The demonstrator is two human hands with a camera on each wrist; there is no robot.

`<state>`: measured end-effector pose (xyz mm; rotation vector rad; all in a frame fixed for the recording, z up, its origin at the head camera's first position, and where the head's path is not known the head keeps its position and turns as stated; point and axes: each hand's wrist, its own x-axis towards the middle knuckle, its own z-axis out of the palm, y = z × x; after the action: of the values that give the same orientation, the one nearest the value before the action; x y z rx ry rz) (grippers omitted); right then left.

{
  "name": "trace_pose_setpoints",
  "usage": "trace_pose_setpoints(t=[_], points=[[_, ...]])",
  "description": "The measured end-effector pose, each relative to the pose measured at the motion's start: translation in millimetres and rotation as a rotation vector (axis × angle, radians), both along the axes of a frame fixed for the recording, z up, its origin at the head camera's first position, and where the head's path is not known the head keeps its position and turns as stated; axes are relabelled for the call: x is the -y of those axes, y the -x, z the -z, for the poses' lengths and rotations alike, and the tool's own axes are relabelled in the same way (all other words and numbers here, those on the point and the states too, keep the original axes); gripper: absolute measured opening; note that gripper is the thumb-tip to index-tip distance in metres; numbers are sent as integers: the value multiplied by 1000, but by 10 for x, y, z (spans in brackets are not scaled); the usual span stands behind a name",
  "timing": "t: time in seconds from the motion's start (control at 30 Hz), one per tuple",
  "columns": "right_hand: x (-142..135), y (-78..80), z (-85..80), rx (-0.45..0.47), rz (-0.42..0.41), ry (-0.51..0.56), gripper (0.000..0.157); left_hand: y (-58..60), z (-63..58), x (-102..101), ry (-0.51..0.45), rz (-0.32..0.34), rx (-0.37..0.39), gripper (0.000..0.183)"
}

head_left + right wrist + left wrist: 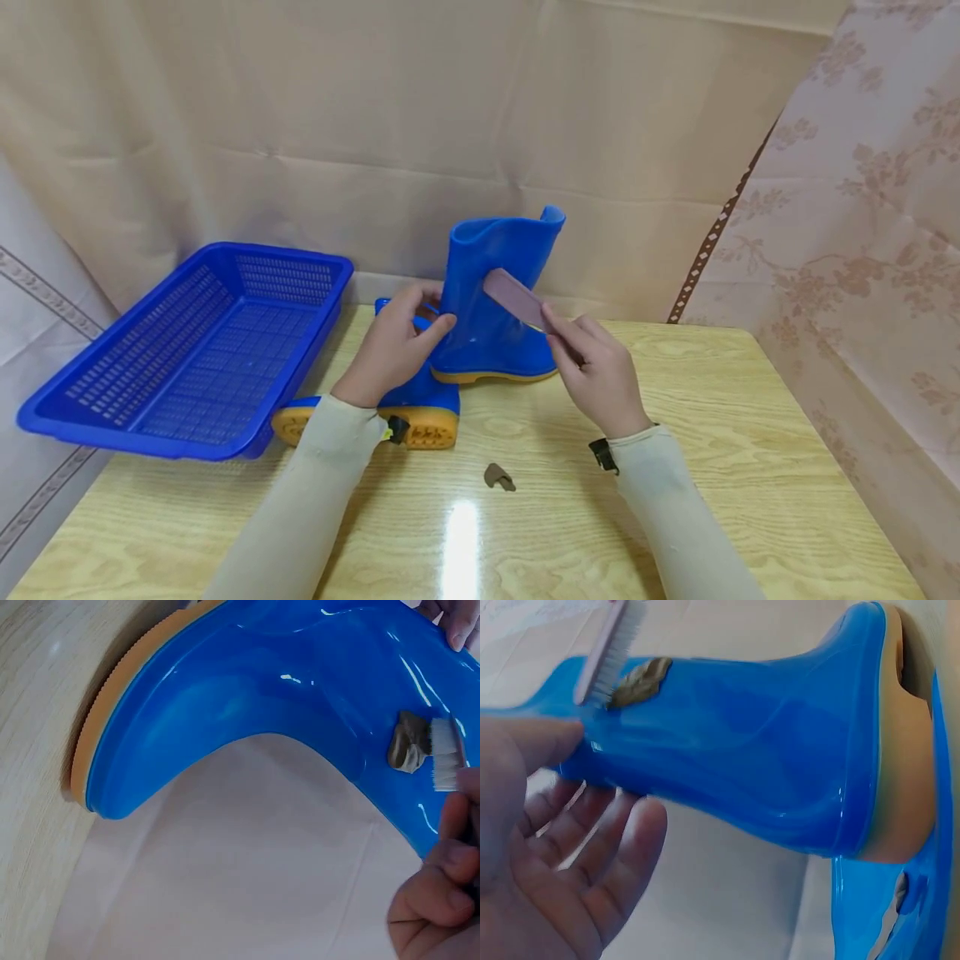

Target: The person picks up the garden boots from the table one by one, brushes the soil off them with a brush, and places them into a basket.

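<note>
A blue rain boot (487, 300) with a yellow sole stands upright on the table. My left hand (397, 342) holds its shaft from the left, thumb on the near side and fingers behind. In my right hand (600, 371) I pinch a brush (517, 300) with a pinkish back. Its white bristles (445, 754) touch a brown, clay-like lump (409, 741) stuck to the boot's shaft; the head view hides this lump behind the brush. A second blue boot (420, 387) lies on its side under my left forearm, partly hidden, with a brownish smear (889, 919) on it.
A blue plastic basket (300, 400) with mesh walls stands at the left of the wooden table (720, 467). A loose brown piece (498, 477) lies near the middle front. Behind the table hangs a beige curtain (375, 108), with a flowered cloth (885, 208) on the right.
</note>
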<state>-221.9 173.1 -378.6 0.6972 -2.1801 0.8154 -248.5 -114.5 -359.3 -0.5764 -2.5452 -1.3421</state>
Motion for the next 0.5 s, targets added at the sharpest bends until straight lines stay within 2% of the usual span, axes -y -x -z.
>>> trace_pose_setpoints(t=[0.17, 0.27, 0.4, 0.5], points=[[-11, -12, -6, 91, 58, -37, 40, 8, -9, -11, -3, -69, 55, 39], [-20, -8, -2, 109, 66, -45, 39, 5, -7, -9, -10, -101, 79, 41], [-42, 4, 1, 30, 29, -6, 39, 6, -5, -7, -17, -118, 84, 42], [-48, 6, -12, -58, -28, 52, 39, 3, -7, -6, -24, -90, 58, 40]])
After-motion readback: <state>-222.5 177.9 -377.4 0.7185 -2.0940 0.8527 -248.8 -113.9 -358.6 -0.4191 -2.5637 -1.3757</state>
